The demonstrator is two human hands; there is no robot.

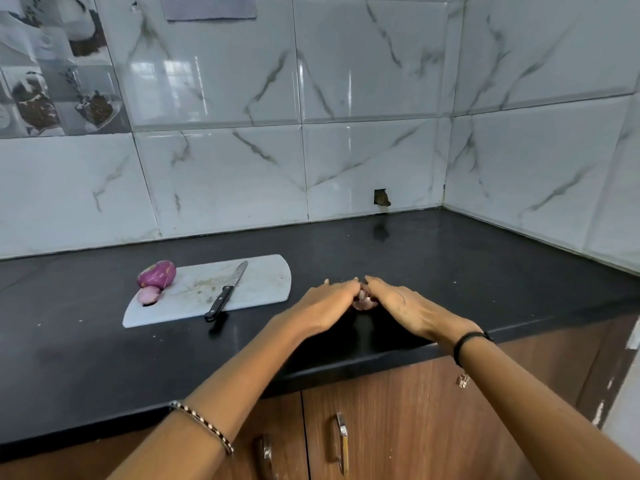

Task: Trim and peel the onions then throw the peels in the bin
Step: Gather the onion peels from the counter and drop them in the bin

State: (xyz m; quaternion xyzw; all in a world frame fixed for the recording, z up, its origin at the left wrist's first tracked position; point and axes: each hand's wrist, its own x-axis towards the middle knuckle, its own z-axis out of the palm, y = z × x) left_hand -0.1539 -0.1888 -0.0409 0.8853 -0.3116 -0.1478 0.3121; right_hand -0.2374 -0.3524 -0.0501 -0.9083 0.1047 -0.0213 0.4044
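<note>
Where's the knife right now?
Head view: the knife lies on the white cutting board, left of the left hand, its black handle overhanging the board's near edge; the two onions sit further left.

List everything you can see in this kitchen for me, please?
counter: 1, black, along the walls
tiles: many, white marbled, on the walls; one has a small hole near the counter
cabinets: brown wood, under the counter
handles: 2, metal, on the cabinets
board: 1, white, on the counter at left
knife: 1, black handle, on the board, handle end over its near edge
onions: 2, one large purple, one small pink, at the board's left end
peels: small pile, pinkish, on the counter between the hands
wristbands: 2, beaded on the left wrist, black on the right
hands: 2, left hand and right hand, flat on the counter either side of the peels
</note>
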